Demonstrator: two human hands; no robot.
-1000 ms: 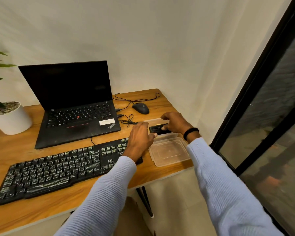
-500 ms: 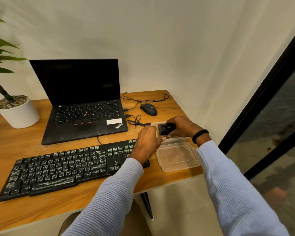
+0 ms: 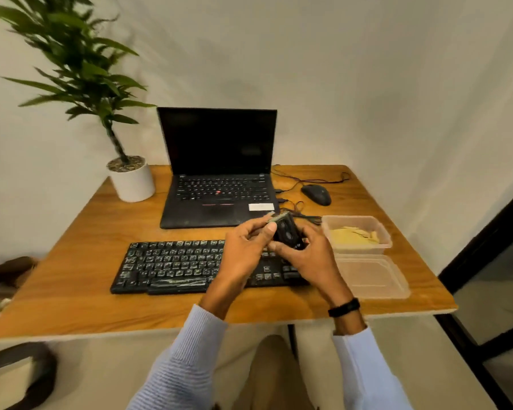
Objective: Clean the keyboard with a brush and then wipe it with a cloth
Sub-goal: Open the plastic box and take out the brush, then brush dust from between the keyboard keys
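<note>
L hand (image 3: 246,247) first: thumb and forefinger pinch a thin pale strip at the top of the brush (image 3: 288,232) (a small black block, prob. a fold-out cleaning kit; can't tell which end has the bristles). R hand (image 3: 308,258) is curled round the block from below, bracing it. Both hover just above the R end of the keyboard (image 3: 175,264), which lies along the table's (image 3: 71,291) front edge, approx. centre, keys streaked w/ pale grime.

Looks like the step is getting the brush open, so no sweeping yet. To do it well, I'd say: keep the R grip firm, draw the strip straight out w/o twisting, and check the bristles are fully out before touching keys. Then work row by row, flicking dust toward one edge.

Further out, by the R edge, an open tub (image 3: 326,229) holds the yellow cloth (image 3: 353,235), untouched, w/ its lid (image 3: 370,276) toward the front-R corner. At the back: laptop (image 3: 216,161) centre, mouse (image 3: 316,195) beside it, potted plant (image 3: 132,182) at the back-L corner.
</note>
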